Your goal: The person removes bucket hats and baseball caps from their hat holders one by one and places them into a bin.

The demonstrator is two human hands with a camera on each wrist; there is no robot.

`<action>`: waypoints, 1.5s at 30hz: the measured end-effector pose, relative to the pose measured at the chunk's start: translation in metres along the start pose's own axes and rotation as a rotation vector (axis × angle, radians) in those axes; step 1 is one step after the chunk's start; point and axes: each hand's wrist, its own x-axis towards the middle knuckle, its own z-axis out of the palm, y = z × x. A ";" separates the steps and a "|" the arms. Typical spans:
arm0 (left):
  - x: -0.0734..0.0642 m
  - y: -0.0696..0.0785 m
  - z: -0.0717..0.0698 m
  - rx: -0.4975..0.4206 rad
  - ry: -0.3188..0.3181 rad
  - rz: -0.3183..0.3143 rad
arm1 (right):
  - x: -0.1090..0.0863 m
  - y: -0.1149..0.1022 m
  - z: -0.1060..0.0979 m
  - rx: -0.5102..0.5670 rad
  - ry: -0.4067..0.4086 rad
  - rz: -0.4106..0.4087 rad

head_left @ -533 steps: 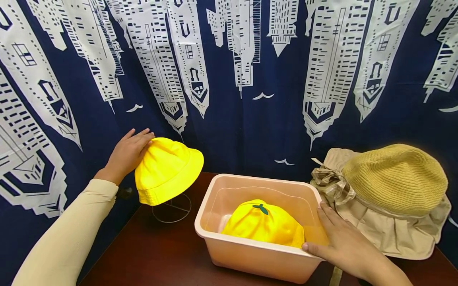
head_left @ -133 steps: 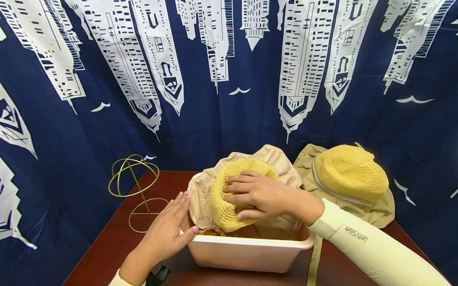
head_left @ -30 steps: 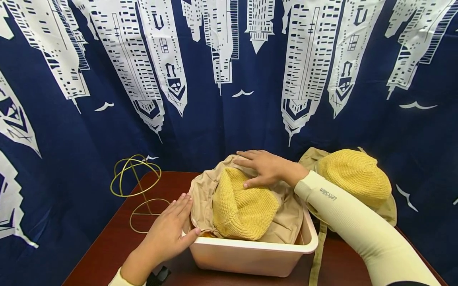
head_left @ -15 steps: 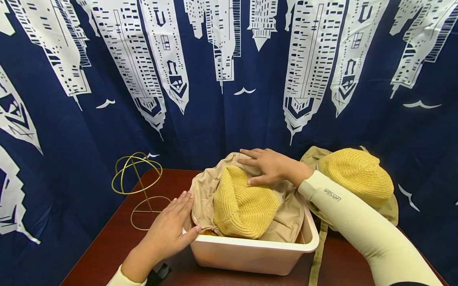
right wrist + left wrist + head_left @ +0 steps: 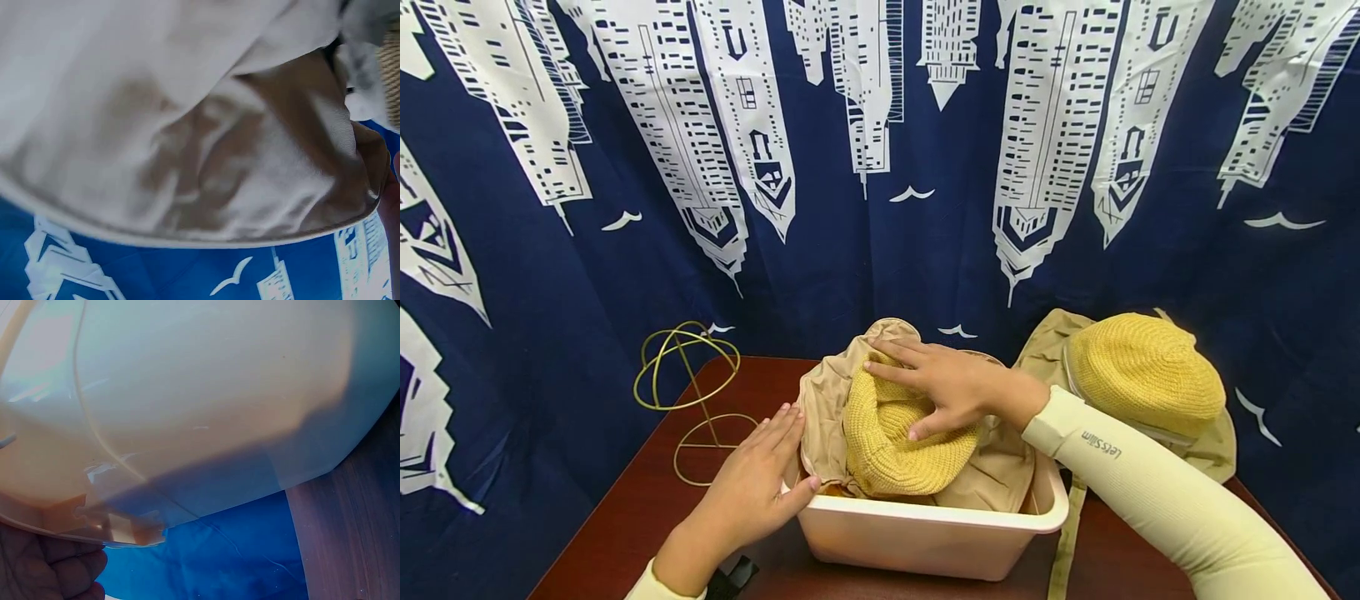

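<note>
1. My right grip lies flat on the knitted yellow crown of a sun hat, fingers straight and spread, pressing it down without clasping it.
2. That sun hat sits under my right palm inside a pale pink plastic tub; its beige cloth brim bunches up around the crown and spills over the tub's far and left edges.
3. In the right wrist view I see only that beige cloth, creased and close, with the blue curtain below it.
4. My left grip rests against the tub's near left corner, fingers extended along the wall and the thumb at the rim, released rather than clenched.
5. The left wrist view shows the tub's smooth outer wall right beside my fingers.
6. Past my left grip, to its far left, a bare gold wire hat stand stands on the dark wooden worktop.
7. Beyond my right forearm, a second sun hat with the same yellow knit crown and beige brim sits to the right of the tub.
8. A navy curtain printed with white skyscrapers hangs behind everything.
</note>
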 end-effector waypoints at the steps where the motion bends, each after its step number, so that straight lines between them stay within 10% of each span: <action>1: 0.000 0.000 0.000 0.002 0.000 0.000 | 0.001 -0.002 0.000 0.012 0.002 -0.016; 23: -0.003 0.003 -0.001 -0.019 -0.022 -0.005 | 0.018 -0.032 0.036 -0.009 -0.236 -0.125; 36: -0.002 -0.001 -0.001 -0.011 -0.018 0.001 | 0.021 -0.053 0.059 -0.062 -0.496 0.065; 45: 0.000 0.001 0.001 0.000 0.000 0.007 | 0.024 -0.042 0.047 -0.025 -0.475 0.038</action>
